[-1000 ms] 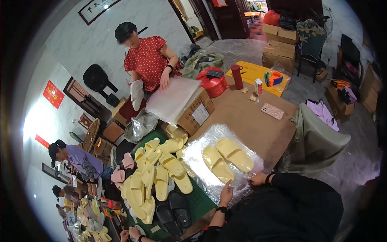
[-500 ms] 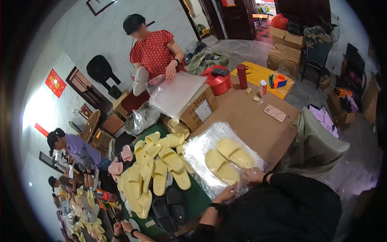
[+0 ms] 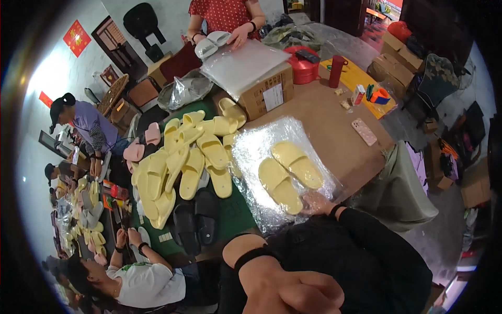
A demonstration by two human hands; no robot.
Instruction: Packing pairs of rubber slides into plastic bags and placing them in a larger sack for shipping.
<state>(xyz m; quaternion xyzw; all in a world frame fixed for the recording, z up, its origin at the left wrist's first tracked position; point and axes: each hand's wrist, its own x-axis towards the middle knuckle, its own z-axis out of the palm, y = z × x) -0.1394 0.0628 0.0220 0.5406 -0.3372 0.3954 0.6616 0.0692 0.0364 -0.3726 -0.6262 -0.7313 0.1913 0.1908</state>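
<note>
At left you have a heap of pale-yellow slide sandals (image 3: 177,166), with black slides (image 3: 207,215) just below it on the green mat (image 3: 238,220). Next, the clear plastic sheeting (image 3: 250,149) bears a yellow slide pair (image 3: 298,165); whether film covers it: cannot tell. Both long axes slope from upper left to lower right. Your left hand (image 3: 295,292) is raised close to the lens, apart from the pair, fingers curled; grip unclear. Your right hand (image 3: 316,203) is nearer, at the pair's lower-right end; slides lie up and left of its fingers. Pinched or spread: cannot tell.
</note>
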